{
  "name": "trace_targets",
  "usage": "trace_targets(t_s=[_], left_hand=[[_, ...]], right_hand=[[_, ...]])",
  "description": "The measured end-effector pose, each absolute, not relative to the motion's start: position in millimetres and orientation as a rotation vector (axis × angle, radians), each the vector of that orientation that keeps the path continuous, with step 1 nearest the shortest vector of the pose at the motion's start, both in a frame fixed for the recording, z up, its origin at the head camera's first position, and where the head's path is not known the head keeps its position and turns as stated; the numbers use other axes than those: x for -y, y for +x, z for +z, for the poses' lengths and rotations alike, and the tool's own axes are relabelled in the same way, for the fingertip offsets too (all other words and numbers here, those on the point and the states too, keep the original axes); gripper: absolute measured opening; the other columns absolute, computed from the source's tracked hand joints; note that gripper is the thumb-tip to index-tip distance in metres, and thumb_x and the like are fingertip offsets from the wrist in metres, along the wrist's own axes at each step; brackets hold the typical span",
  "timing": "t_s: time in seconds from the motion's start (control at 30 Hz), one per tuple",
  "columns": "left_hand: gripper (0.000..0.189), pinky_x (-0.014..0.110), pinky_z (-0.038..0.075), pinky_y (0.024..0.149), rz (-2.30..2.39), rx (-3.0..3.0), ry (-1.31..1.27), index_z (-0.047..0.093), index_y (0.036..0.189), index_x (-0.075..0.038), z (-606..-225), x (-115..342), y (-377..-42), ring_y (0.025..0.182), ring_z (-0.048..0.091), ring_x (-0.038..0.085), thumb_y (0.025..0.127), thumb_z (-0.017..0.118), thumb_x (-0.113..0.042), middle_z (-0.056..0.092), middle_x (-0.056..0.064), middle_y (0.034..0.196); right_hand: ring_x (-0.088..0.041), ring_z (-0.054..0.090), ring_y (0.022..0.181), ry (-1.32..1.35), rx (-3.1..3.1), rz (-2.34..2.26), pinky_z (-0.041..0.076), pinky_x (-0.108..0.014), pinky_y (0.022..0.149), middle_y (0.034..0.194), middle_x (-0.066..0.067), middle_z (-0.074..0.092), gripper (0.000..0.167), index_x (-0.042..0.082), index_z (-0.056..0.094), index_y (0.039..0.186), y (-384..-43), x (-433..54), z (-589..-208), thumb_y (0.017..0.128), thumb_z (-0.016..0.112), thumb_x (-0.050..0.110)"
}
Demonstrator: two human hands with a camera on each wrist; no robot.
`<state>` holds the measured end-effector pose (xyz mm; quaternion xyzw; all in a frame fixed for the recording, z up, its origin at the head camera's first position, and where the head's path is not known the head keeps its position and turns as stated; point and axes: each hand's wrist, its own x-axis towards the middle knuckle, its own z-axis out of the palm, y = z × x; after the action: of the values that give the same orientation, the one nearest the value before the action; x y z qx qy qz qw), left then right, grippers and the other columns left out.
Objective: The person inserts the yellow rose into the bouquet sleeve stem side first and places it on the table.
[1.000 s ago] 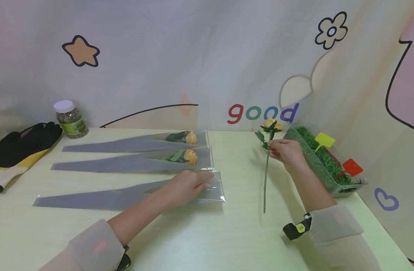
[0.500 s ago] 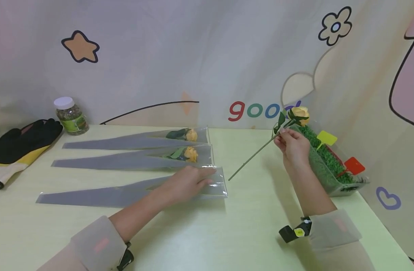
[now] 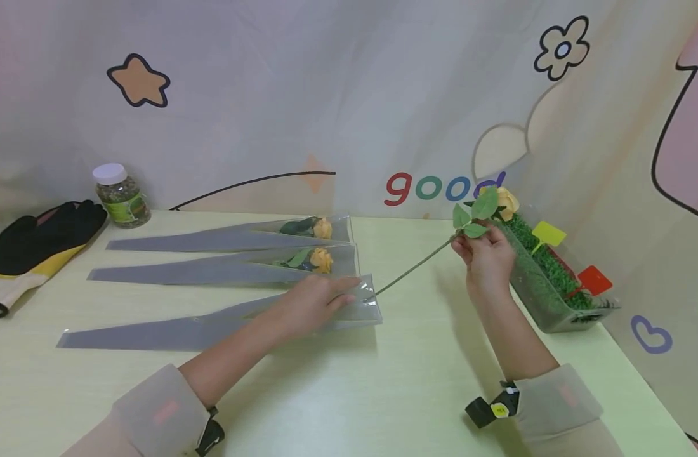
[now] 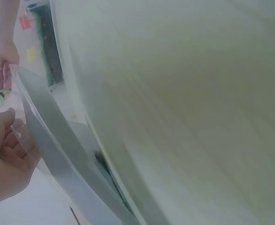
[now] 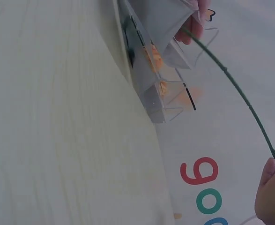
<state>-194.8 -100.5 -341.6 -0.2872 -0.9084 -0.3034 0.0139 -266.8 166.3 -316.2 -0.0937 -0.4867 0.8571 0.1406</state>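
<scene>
My right hand (image 3: 488, 254) pinches an artificial yellow rose (image 3: 506, 204) just below its bloom, close to the green leaves (image 3: 476, 212). Its thin green stem (image 5: 240, 89) slants down to the left, and the tip meets the wide end of the nearest flower sleeve (image 3: 149, 333). This sleeve is grey with a clear front. My left hand (image 3: 311, 308) holds it at that wide end; in the left wrist view the thumb and fingers lie on either side of the clear film. Whether the tip is inside the sleeve is hard to tell.
Behind lie two more sleeves (image 3: 166, 275), each with a yellow rose (image 3: 321, 260) inside. A clear box (image 3: 546, 311) of green grass with yellow and red tags stands right. A lidded jar (image 3: 122, 200) and a black-and-yellow glove-like item (image 3: 43, 244) are at the left.
My right hand has tilted the rose from upright to slanting and turned it, bringing the stem's tip left to the sleeve's wide end. My left hand has stayed at the sleeve.
</scene>
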Motion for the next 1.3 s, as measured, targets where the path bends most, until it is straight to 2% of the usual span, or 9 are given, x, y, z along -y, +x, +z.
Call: trace_targets(t_s=[0.17, 0.3, 0.43, 0.53, 0.73, 0.93, 1.07, 1.17, 1.3], left_hand=[[0.038, 0.029, 0.047, 0.078, -0.927, 2.807, -0.909, 0.054, 0.130, -0.006, -341.1, 100.1, -195.3, 0.079, 0.059, 0.011, 0.093, 0.057, -0.015, 0.058, 0.009, 0.123], [0.038, 0.026, 0.043, 0.068, -0.938, 2.812, -0.894, 0.054, 0.130, -0.006, -339.4, 101.0, -195.0, 0.054, 0.040, 0.007, 0.093, 0.058, -0.016, 0.060, 0.011, 0.119], [0.038, 0.026, 0.043, 0.066, -0.945, 2.832, -0.885, 0.053, 0.131, -0.007, -338.0, 100.8, -195.3, 0.045, 0.026, 0.006, 0.094, 0.056, -0.016, 0.066, 0.008, 0.078], [0.039, 0.026, 0.043, 0.066, -0.944, 2.848, -0.879, 0.052, 0.132, -0.007, -337.3, 100.4, -195.3, 0.042, 0.022, 0.006, 0.094, 0.055, -0.016, 0.050, 0.000, 0.058], [0.038, 0.027, 0.042, 0.066, -0.942, 2.822, -0.891, 0.053, 0.131, -0.006, -337.0, 100.7, -196.5, 0.047, 0.029, 0.006, 0.094, 0.056, -0.015, 0.067, 0.013, 0.100], [0.038, 0.026, 0.042, 0.064, -0.929, 2.814, -0.900, 0.053, 0.131, -0.005, -337.8, 102.9, -198.2, 0.046, 0.027, 0.006, 0.094, 0.056, -0.015, 0.066, 0.014, 0.104], [0.040, 0.026, 0.042, 0.066, -0.930, 2.841, -0.885, 0.051, 0.132, -0.006, -336.7, 103.1, -198.3, 0.045, 0.026, 0.007, 0.094, 0.055, -0.016, 0.066, 0.010, 0.083], [0.041, 0.026, 0.043, 0.067, -0.948, 2.859, -0.863, 0.050, 0.134, -0.008, -335.1, 104.1, -197.7, 0.043, 0.020, 0.007, 0.094, 0.054, -0.018, 0.049, 0.000, 0.057], [0.041, 0.027, 0.042, 0.067, -0.952, 2.857, -0.841, 0.050, 0.134, -0.008, -332.9, 105.1, -197.3, 0.046, 0.021, 0.008, 0.094, 0.055, -0.018, 0.044, -0.004, 0.054]], right_hand=[[-0.013, 0.062, 0.056, -0.259, 1.418, 2.474, 0.053, -0.022, 0.057, 0.072, -0.008, 0.065, 0.023, 0.000, 0.056, 0.111, -263.2, -161.7, -318.6, 0.089, 0.054, -0.007], [-0.014, 0.064, 0.058, -0.267, 1.447, 2.499, 0.054, -0.024, 0.059, 0.073, -0.007, 0.067, 0.024, 0.001, 0.054, 0.113, -259.0, -156.4, -319.7, 0.089, 0.054, -0.006], [-0.014, 0.065, 0.062, -0.304, 1.519, 2.505, 0.054, -0.024, 0.063, 0.077, -0.005, 0.068, 0.027, 0.003, 0.052, 0.115, -255.5, -153.9, -320.4, 0.090, 0.052, -0.006], [-0.013, 0.065, 0.064, -0.318, 1.586, 2.483, 0.054, -0.025, 0.066, 0.079, -0.004, 0.067, 0.029, 0.003, 0.050, 0.119, -253.2, -152.4, -321.7, 0.092, 0.050, -0.006], [-0.012, 0.066, 0.065, -0.325, 1.678, 2.443, 0.053, -0.024, 0.067, 0.078, -0.005, 0.064, 0.032, -0.001, 0.048, 0.125, -249.7, -149.4, -322.8, 0.093, 0.043, -0.006], [-0.011, 0.066, 0.066, -0.309, 1.704, 2.465, 0.053, -0.024, 0.068, 0.076, -0.005, 0.064, 0.025, 0.001, 0.050, 0.118, -250.6, -148.1, -322.7, 0.095, 0.041, -0.004], [-0.011, 0.066, 0.066, -0.337, 1.703, 2.482, 0.053, -0.024, 0.066, 0.078, -0.004, 0.064, 0.021, 0.003, 0.050, 0.114, -249.5, -147.2, -324.7, 0.096, 0.040, -0.002], [-0.011, 0.066, 0.066, -0.313, 1.708, 2.516, 0.053, -0.023, 0.067, 0.082, -0.004, 0.064, 0.020, 0.004, 0.050, 0.114, -246.6, -143.9, -325.6, 0.097, 0.039, 0.000], [-0.012, 0.066, 0.067, -0.272, 1.714, 2.578, 0.053, -0.023, 0.070, 0.082, -0.003, 0.064, 0.017, 0.003, 0.049, 0.112, -241.4, -139.2, -326.5, 0.098, 0.039, 0.003]])
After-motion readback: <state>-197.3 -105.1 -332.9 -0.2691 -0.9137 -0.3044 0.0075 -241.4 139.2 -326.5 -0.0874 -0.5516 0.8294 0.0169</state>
